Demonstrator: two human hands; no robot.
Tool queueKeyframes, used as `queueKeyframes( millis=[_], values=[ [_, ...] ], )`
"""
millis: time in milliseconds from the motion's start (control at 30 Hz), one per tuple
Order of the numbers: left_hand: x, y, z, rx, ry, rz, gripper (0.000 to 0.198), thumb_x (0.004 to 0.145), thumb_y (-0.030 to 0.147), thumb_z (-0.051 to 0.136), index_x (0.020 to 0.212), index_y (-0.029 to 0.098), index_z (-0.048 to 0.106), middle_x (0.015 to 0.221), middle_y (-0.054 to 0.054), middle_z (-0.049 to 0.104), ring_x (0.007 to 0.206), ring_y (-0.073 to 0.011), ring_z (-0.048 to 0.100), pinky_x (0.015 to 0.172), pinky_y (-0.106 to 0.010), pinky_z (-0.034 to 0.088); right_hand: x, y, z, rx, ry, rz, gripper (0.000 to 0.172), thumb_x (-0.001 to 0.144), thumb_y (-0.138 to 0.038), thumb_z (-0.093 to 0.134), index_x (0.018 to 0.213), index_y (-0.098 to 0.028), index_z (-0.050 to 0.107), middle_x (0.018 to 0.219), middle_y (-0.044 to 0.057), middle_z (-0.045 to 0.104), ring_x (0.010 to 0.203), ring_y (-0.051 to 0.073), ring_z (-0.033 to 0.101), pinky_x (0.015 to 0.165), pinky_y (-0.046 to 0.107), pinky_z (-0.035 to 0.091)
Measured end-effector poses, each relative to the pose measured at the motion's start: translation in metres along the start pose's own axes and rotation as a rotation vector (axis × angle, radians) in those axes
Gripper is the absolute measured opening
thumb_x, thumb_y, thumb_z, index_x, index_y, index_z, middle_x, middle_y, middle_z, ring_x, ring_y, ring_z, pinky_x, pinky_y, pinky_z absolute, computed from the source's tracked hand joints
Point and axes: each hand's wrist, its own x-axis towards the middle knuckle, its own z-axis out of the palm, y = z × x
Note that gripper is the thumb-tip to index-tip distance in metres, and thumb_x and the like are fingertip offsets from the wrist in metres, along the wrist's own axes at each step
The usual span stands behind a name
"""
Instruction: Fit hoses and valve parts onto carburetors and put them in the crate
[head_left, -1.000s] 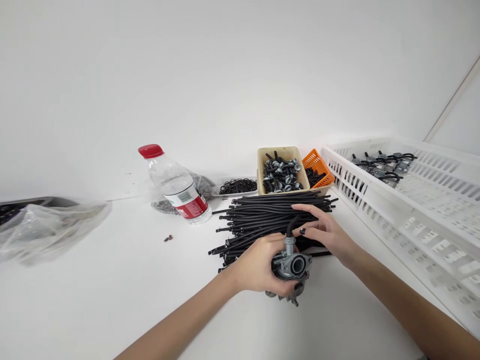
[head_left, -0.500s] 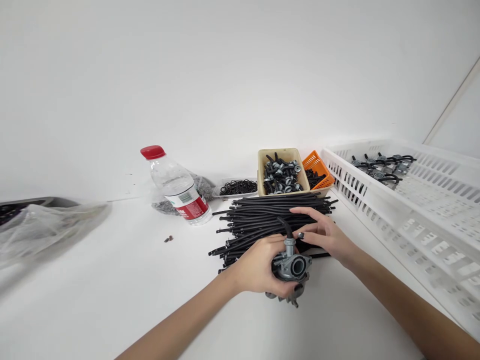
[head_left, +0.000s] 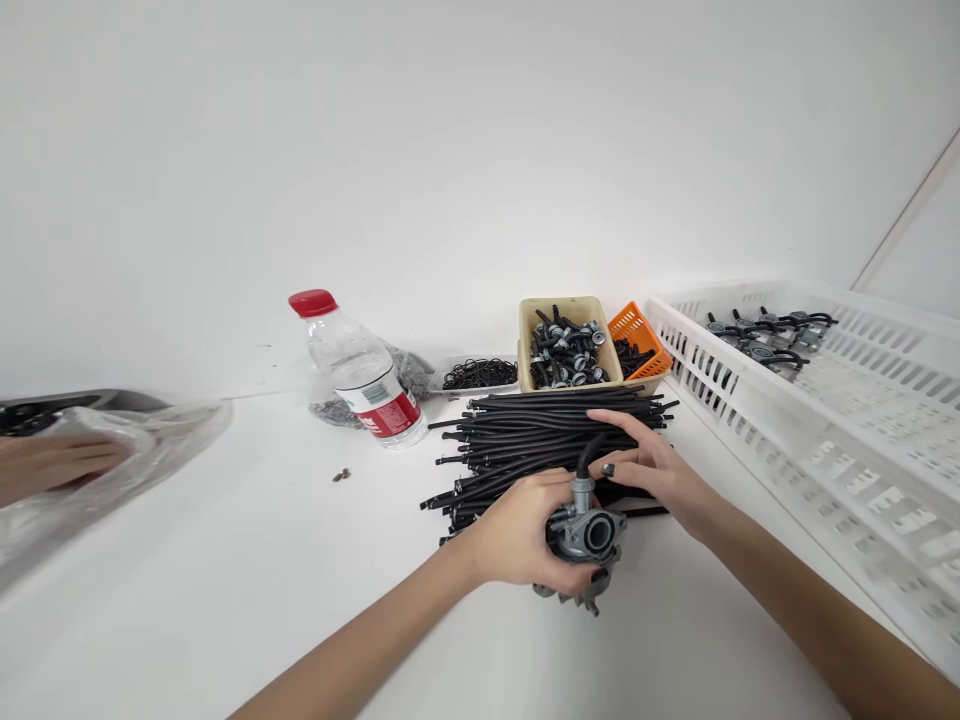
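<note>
A: Status? I log the left hand (head_left: 517,530) clamped round the grey cast-metal carburettor (head_left: 585,535), held just above the white counter (head_left: 247,580).

B: Right hand (head_left: 652,475) fingers pinch a short black rubber hose (head_left: 587,455) at its top fitting; seating looks underway, not finished. Finished units already lie in the white slotted crate (head_left: 840,420).

Carburetor (head_left: 587,532): you hold a silver-grey metal body with a dark round bore.
Hose on it (head_left: 589,452): black.
Your nails: dark polish on the right hand (head_left: 660,478).
Hose pile (head_left: 536,438): all black.
Water bottle (head_left: 358,372): clear, with a red cap and a red-and-white label with a green strip.
Parts bin (head_left: 568,345): beige, filled with black and silver pieces.
Small basket (head_left: 639,337): orange, meshed.
Crate (head_left: 825,420): white, slotted walls.
Counter (head_left: 225,560): white.
</note>
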Motion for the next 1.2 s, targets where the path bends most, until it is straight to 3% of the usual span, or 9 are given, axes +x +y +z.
queueKeyframes(
  millis=[133,200,300,433,533,733,900,1200],
  values=[
    [0.0,0.0,-0.001,-0.001,-0.002,-0.002,0.032,0.06,0.037,0.076,0.084,0.02,0.064,0.082,-0.001,0.062,0.079,-0.0216,0.058,0.074,-0.032,0.047,0.0,-0.005,-0.006,-0.021,0.105,-0.001,0.051,0.083,-0.03,0.064,0.13,-0.015,0.053,0.07,0.0,0.068,0.085,0.027,0.067,0.089,0.038,0.048],
    [0.0,0.0,0.0,-0.009,-0.003,-0.002,0.034,0.06,0.038,0.075,0.087,0.02,0.065,0.083,-0.001,0.063,0.08,-0.022,0.059,0.074,-0.032,0.048,0.0,-0.005,-0.007,0.006,0.104,-0.008,0.045,0.083,-0.03,0.066,0.125,-0.015,0.056,0.076,0.001,0.069,0.087,0.026,0.067,0.089,0.037,0.049],
    [0.0,-0.001,0.001,-0.024,-0.002,0.001,0.034,0.061,0.039,0.073,0.087,0.02,0.065,0.086,-0.001,0.064,0.081,-0.0219,0.059,0.075,-0.032,0.048,0.001,-0.001,-0.003,0.071,0.019,-0.011,0.055,0.078,-0.03,0.07,0.129,-0.018,0.052,0.096,0.005,0.072,0.097,0.025,0.066,0.085,0.034,0.051],
    [0.0,-0.001,0.002,-0.019,0.007,0.012,0.029,0.062,0.039,0.071,0.083,0.02,0.064,0.087,-0.002,0.063,0.084,-0.0225,0.059,0.078,-0.032,0.048,-0.001,-0.002,0.002,0.072,-0.12,0.035,0.064,0.078,-0.026,0.071,0.137,-0.022,0.047,0.097,0.004,0.072,0.086,0.023,0.068,0.072,0.029,0.051],
    [0.0,-0.001,0.001,0.0,-0.001,0.002,0.031,0.062,0.04,0.072,0.085,0.021,0.065,0.082,-0.001,0.063,0.08,-0.0217,0.058,0.075,-0.032,0.049,-0.002,-0.004,0.002,0.025,-0.109,0.011,0.06,0.079,-0.025,0.07,0.135,-0.02,0.048,0.095,0.005,0.072,0.081,0.022,0.068,0.071,0.03,0.051],
    [-0.001,0.0,0.001,0.04,-0.026,0.001,0.029,0.061,0.036,0.076,0.084,0.021,0.068,0.08,-0.001,0.062,0.084,-0.023,0.061,0.082,-0.033,0.052,0.0,-0.001,0.001,-0.008,-0.115,-0.025,0.06,0.081,-0.027,0.077,0.133,-0.02,0.048,0.09,0.002,0.07,0.079,0.021,0.065,0.066,0.027,0.05],
    [0.0,0.001,0.002,0.001,-0.026,-0.004,0.031,0.058,0.034,0.077,0.084,0.019,0.069,0.084,-0.003,0.064,0.08,-0.022,0.059,0.075,-0.032,0.049,0.001,-0.001,0.002,-0.029,-0.084,-0.029,0.057,0.077,-0.026,0.079,0.125,-0.019,0.049,0.085,0.003,0.07,0.077,0.022,0.062,0.067,0.03,0.05],
    [0.0,0.006,0.002,-0.04,-0.001,-0.03,0.03,0.055,0.037,0.075,0.078,0.019,0.067,0.078,0.0,0.059,0.072,-0.0191,0.055,0.067,-0.029,0.044,0.001,-0.001,0.004,0.015,-0.069,0.017,0.054,0.071,-0.023,0.08,0.115,-0.02,0.049,0.079,0.0,0.061,0.061,0.016,0.049,0.052,0.023,0.035]
  ],
)
